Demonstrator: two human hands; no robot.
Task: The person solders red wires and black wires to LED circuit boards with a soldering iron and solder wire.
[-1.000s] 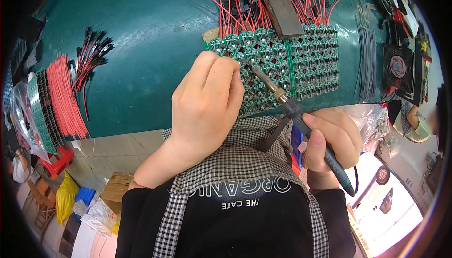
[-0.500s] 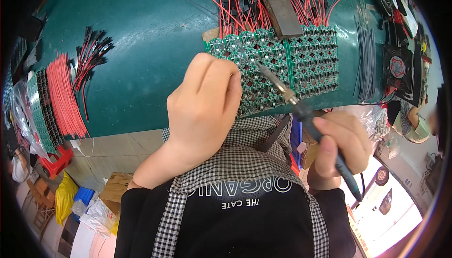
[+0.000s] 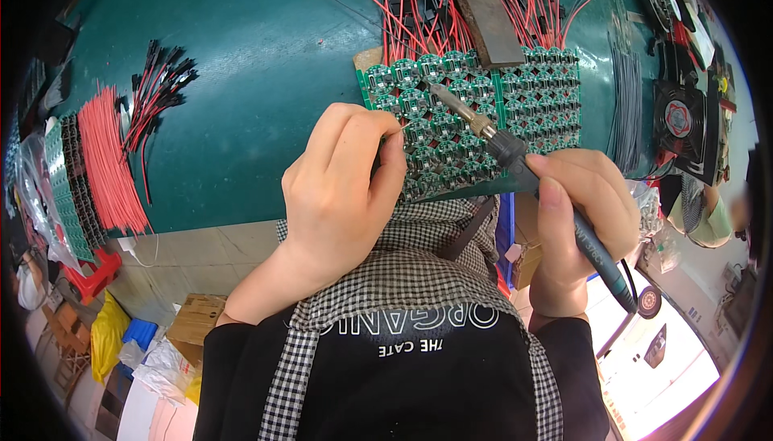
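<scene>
A soldering iron (image 3: 506, 148) is held like a pen in my right hand (image 3: 586, 212), its metal tip pointing up and left over a panel of green circuit boards (image 3: 447, 163). Whether the tip touches a board I cannot tell. At the panel's left edge, my left hand (image 3: 342, 179) is closed in a pinch, thumb against forefinger. A thin, pale bit shows at its fingertips, too small to name. Red wires (image 3: 403, 39) with black connectors run from the far edge of the boards. A dark flat bar (image 3: 487, 18) lies across the wires and the panel's far edge.
On the green table (image 3: 258, 63), a bundle of red wires (image 3: 111, 163) and a pile of black-connector leads (image 3: 157, 91) lie left, beside more circuit boards (image 3: 68, 191). Grey wires (image 3: 626, 107) and a black fan (image 3: 683, 119) are on the right. Another person (image 3: 708, 216) sits beyond.
The iron's tip has moved slightly up and left over the boards, and its handle end has swung down. My left hand has dropped a little, still pinched.
</scene>
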